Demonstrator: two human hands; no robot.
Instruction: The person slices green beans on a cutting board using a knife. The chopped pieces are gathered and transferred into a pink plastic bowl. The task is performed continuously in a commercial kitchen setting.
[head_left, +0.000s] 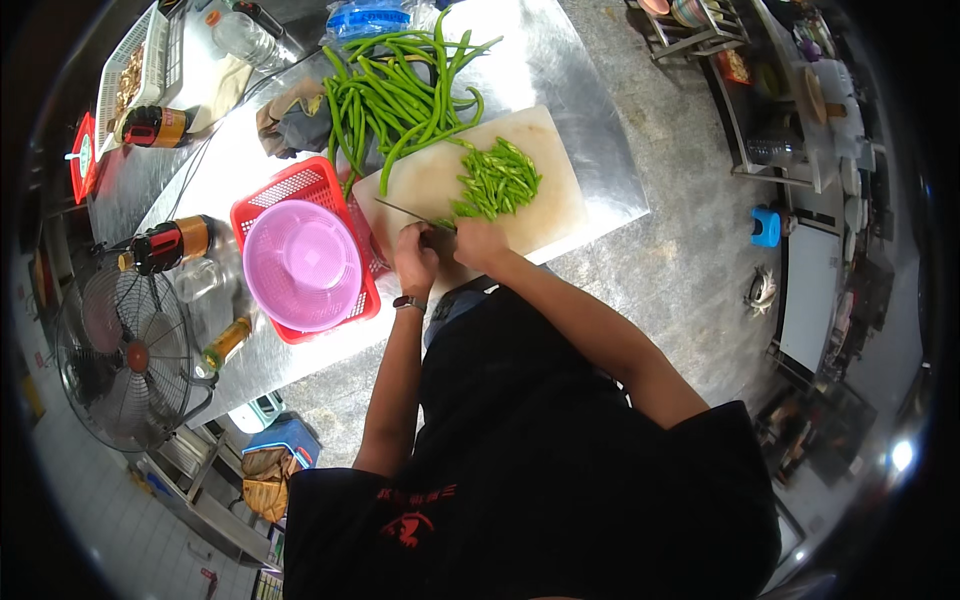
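Observation:
A pale cutting board lies at an angle on the steel table. At its near edge my right hand is closed around the handle end of a knife, whose blade, seen nearly edge-on, points up and left. My left hand, with a watch on the wrist, is bent close beside the blade; what its fingers hold is hidden. Slanted pieces of cut green pepper or bean are heaped on the board, a few near my right fingers. Long whole green pods lie beyond, some overlapping the board's far-left edge.
Left of the board, a pink colander sits on a red plastic basket. Sauce bottles, a crumpled brown and grey cloth and a white basket are farther left. A wire-guarded fan stands by the table's left end.

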